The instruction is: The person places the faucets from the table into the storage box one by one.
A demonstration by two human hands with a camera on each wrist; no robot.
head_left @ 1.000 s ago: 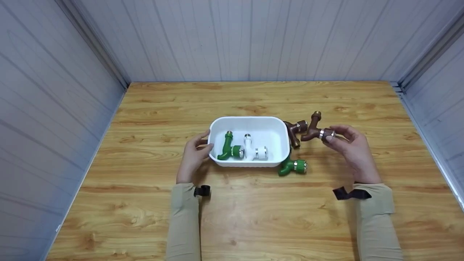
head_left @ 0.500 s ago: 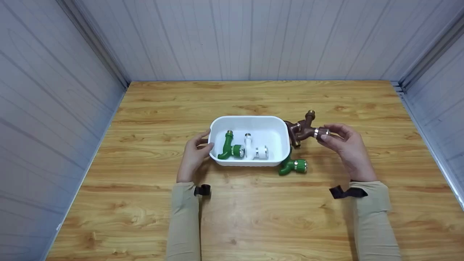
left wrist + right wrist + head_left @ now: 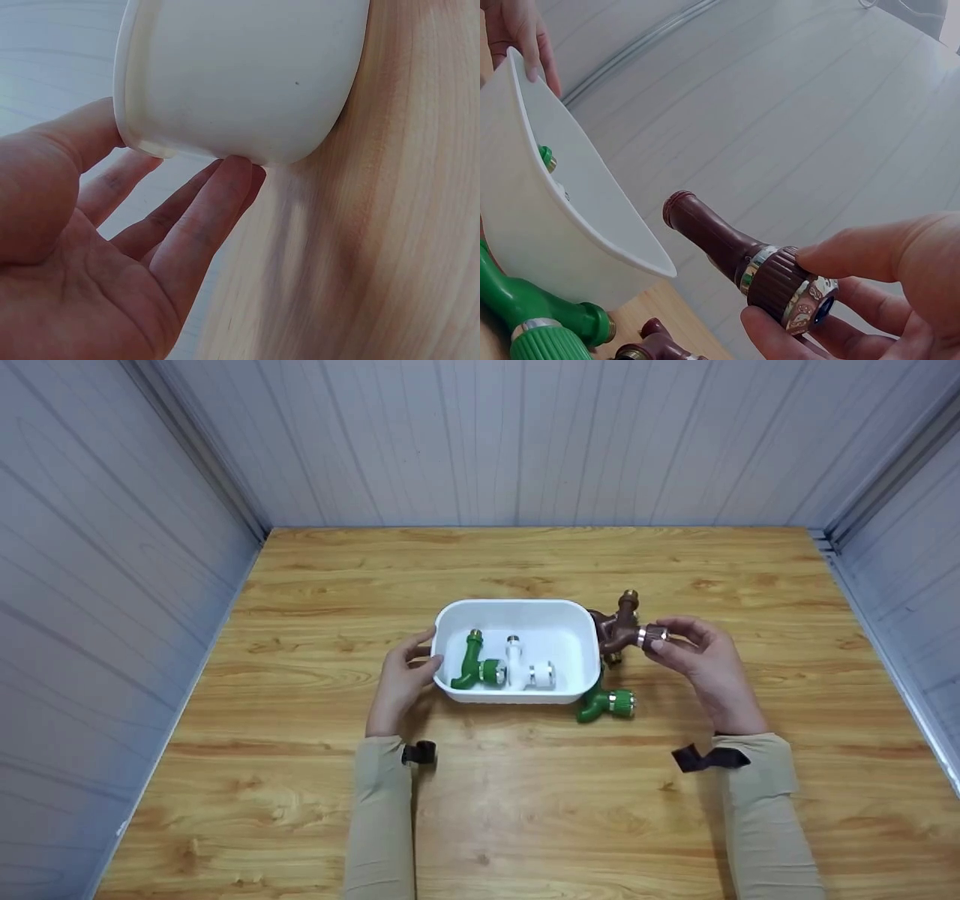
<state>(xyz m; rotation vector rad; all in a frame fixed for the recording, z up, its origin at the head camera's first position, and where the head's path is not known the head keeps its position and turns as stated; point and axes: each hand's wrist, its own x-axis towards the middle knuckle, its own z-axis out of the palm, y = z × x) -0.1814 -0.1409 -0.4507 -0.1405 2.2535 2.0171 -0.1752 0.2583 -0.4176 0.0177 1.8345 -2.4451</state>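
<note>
In the head view, a white plastic basin (image 3: pixel 517 699) stands mid-table, holding a green faucet (image 3: pixel 469 664) and a white faucet (image 3: pixel 516 666). My left hand (image 3: pixel 397 686) grips the basin's left end, thumb at the rim and fingers against the outer wall. With thumb and fingers, my right hand (image 3: pixel 709 671) pinches a brown faucet (image 3: pixel 621 631) by its ribbed knob (image 3: pixel 774 281). That faucet is raised just right of the basin, its threaded end pointing away. Beneath it, a second brown faucet (image 3: pixel 601 624) is partly hidden.
Against the basin's right side lies another green faucet (image 3: pixel 592 706), partly covered by the rim. The wood-grain table (image 3: pixel 525 795) meets pale panel walls (image 3: pixel 480 442) at the back and sides. Black straps (image 3: pixel 420 754) hang at both wrists.
My right hand has carried the brown faucet left, from beside the other brown faucet to over it, nearer the basin's right rim. The left hand and basin have hardly moved.
</note>
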